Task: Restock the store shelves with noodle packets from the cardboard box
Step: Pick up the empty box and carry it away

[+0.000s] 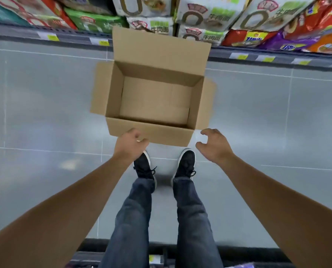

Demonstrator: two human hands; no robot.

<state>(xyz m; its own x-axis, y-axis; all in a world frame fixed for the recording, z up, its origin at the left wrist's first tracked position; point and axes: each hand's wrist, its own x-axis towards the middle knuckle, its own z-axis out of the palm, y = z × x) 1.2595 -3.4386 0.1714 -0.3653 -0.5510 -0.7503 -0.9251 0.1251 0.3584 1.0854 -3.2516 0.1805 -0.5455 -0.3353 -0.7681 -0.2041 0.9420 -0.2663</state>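
On the grey floor before the shelf sits the box, mouth up, flaps spread, its inside bare; its long axis runs side to side, parallel with the shelf edge. Noodle packets crowd the shelf beyond its far flap. Above the near wall, the left hand hovers with fingers loosely curled, holding nothing; the right hand, just off the near right corner, is likewise relaxed and bare. Black shoes stand below.

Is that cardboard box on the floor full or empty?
Empty. The cardboard box stands with its flaps open, and only its bare bottom shows; no packets inside.
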